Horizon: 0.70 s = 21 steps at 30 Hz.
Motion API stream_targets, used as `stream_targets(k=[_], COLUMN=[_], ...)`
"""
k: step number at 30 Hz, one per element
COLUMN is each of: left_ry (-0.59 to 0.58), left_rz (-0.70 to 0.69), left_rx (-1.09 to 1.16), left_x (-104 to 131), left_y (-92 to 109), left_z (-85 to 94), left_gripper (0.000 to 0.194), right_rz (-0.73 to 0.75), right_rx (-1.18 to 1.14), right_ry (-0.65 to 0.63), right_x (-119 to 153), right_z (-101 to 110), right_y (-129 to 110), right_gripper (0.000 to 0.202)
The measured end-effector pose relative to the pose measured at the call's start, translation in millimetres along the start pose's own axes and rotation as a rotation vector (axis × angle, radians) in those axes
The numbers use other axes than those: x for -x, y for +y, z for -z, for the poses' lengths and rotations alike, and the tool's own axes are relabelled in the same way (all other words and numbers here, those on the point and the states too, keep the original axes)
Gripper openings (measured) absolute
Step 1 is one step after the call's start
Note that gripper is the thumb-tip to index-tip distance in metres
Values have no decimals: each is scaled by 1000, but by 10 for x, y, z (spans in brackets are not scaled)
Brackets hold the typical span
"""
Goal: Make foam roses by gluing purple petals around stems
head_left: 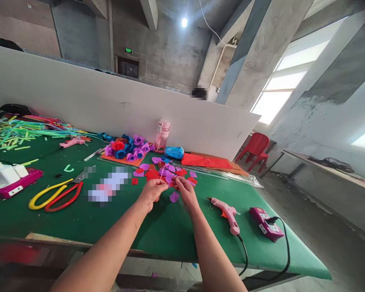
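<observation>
My left hand (154,190) is closed in a pinch around a thin pale stick (161,175) that points up from the fingertips. Close beside it, my right hand (186,191) pinches at the edge of a purple paper petal (169,178); the fingers partly hide it. Loose red and purple petals are scattered behind and between both hands, with a red petal (152,174) near the left fingertips. One single purple petal (174,197) lies on the green table just below the hands.
A pink glue gun (229,215) and a purple power strip (266,225) with a black cord lie right. Scissors (61,196) are at left. Finished paper flowers (126,148), a pink bottle (162,136) and a blue roll (174,152) stand before the white partition (109,97).
</observation>
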<state>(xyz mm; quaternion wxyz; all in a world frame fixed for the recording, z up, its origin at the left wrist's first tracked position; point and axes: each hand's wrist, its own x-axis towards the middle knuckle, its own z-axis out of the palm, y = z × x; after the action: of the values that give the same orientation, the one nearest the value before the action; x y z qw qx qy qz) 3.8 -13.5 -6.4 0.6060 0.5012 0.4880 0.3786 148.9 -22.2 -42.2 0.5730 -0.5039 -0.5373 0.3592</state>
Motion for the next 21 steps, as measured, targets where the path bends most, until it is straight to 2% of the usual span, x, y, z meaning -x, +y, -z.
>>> stream_targets(k=[3,5,12,16,19,21], left_ry=[-81,-96,-104,-97,-153,-239], left_rz=[-15,-13,-67,-118,-123,-91], left_rx=[13,24,41,46,-30,-139], left_x=[3,2,18,12,63,137], left_y=[18,28,43,25,37,58], left_z=[32,53,23,-35,-26,4], left_gripper=[11,13,28,31,31,30], right_rz=[-35,-74,-92,-96,-56,-7], right_rx=[-79,-132,-212,-223,-99,48], right_ry=[-173,-203,-81,-72,-54,20], right_x=[45,57,35,159,336,470], right_z=[-25,-34,-22,-5,128,336], right_y=[-71,-80,-23,-72,-195,-293], right_gripper=[29,26,21,25,24,24])
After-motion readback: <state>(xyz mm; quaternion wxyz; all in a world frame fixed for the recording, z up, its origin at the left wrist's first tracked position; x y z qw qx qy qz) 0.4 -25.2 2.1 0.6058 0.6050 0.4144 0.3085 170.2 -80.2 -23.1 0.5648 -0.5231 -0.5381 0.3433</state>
